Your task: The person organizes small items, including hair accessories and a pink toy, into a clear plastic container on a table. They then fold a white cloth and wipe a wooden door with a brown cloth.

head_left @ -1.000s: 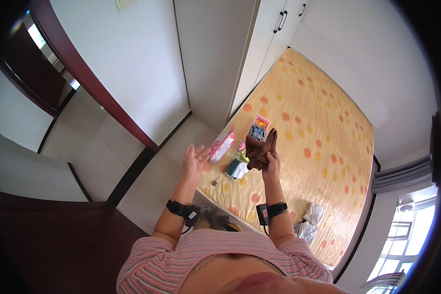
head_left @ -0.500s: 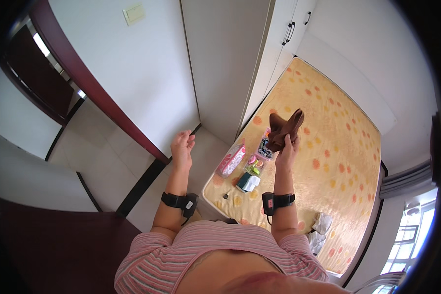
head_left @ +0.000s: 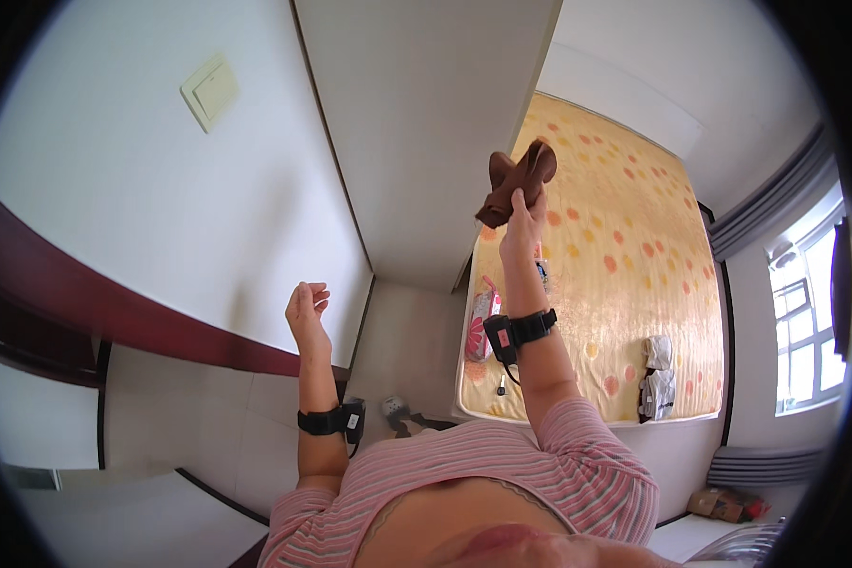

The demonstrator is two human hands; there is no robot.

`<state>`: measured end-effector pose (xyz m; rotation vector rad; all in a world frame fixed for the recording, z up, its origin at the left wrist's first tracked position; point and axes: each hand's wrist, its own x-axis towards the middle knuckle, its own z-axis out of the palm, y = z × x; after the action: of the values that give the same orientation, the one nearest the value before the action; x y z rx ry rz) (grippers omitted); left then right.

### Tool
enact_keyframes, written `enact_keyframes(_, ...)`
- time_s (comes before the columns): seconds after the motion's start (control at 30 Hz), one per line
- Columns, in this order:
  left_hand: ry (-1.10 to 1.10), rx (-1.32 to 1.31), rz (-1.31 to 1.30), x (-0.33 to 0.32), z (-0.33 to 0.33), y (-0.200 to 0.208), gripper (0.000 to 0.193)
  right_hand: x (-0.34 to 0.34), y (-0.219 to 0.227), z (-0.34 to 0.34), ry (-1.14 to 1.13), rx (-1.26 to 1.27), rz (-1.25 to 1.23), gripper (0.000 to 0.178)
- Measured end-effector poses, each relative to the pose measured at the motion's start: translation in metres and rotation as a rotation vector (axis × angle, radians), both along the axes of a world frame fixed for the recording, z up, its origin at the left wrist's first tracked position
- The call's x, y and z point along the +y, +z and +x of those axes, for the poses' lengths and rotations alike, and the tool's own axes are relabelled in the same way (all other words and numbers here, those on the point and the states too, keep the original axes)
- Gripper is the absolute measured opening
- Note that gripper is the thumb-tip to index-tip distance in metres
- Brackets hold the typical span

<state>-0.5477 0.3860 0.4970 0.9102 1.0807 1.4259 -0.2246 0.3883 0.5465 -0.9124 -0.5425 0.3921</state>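
Left hand is hovering in front of the white wall, grip loosely half-curled. Pink pouch is lying along the left edge of the mattress. Brown cloth is dangling midair toward that edge's far end, right hand pinching it.

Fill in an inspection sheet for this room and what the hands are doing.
Surface: mattress, yellow with orange and yellow spots.
Job's things: brown cloth, crumpled, held up off the mattress.
Clutter: pink-and-white pouch, small dark item and silver-grey bundle on the mattress; a blue item is partly hidden.
Grips: right grip pinches the cloth; left grip is empty, fingers loosely curled.
Cables: a short black cable shows at the right wrist unit, another at the left wrist unit; far ends not visible.
Surroundings: white wall with light switch, tall pale panel, window, grey curtain.
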Motion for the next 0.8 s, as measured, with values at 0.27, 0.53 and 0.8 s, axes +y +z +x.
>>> enact_keyframes(0.27,-0.129,0.030,0.014,0.039,-0.025,0.006,0.029,0.047,0.008,-0.011,-0.286,-0.299,-0.046,0.044)
enact_keyframes(0.53,-0.183,0.032,0.019,0.080,-0.023,0.023,0.029,0.099,0.055,-0.003,-0.488,-0.518,-0.195,0.051)
enact_keyframes(0.8,-0.111,0.042,0.101,0.133,0.003,0.043,0.032,0.177,0.113,0.042,-0.884,-1.135,-0.275,0.051)
